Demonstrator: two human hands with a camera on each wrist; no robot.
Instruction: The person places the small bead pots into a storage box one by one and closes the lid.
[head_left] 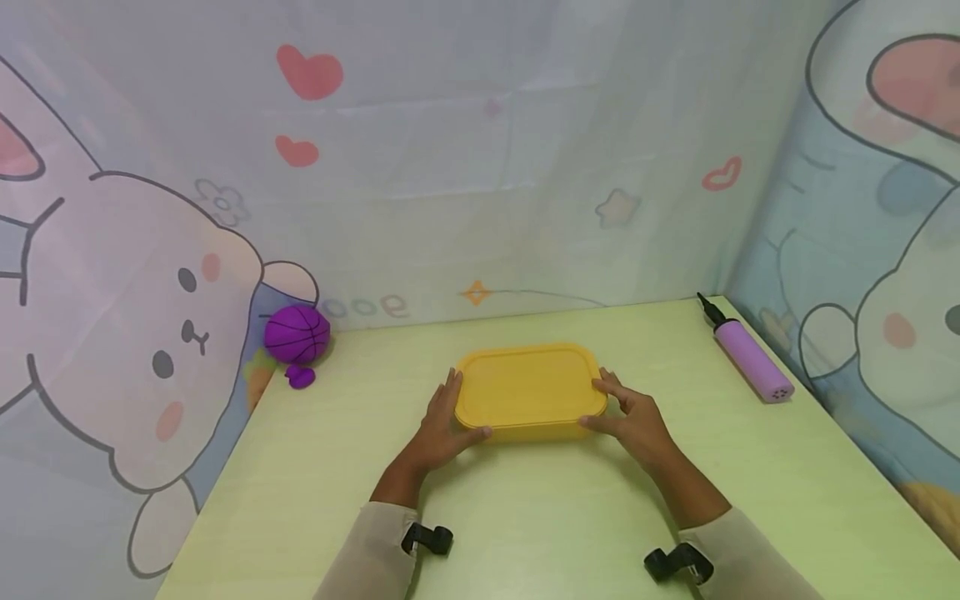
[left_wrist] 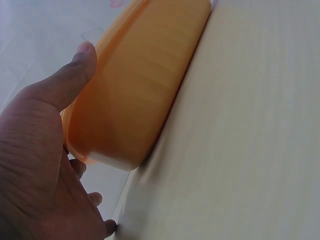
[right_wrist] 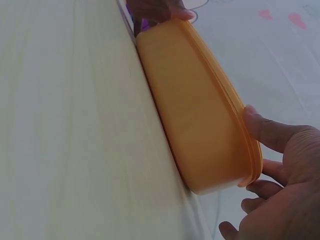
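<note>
A yellow lidded plastic container [head_left: 528,387] sits flat on the table, its lid on. At its left end my left hand [head_left: 441,429] holds the corner, thumb by the front rim and fingers along the side. My right hand [head_left: 636,421] grips the opposite end, thumb at the front rim and index finger at the lid's right edge. In the left wrist view, the left thumb [left_wrist: 80,70] lies by the rim of the container [left_wrist: 135,85]. The right wrist view has the right thumb [right_wrist: 267,131] against the lid edge [right_wrist: 220,75]. What is inside the container is hidden.
At the table's back left are a purple ball [head_left: 297,333] with black lines and a small purple object [head_left: 301,377]. A lilac hand pump [head_left: 752,358] with a black nozzle lies along the right edge. Printed cloth [head_left: 480,200] hangs behind the table [head_left: 540,517].
</note>
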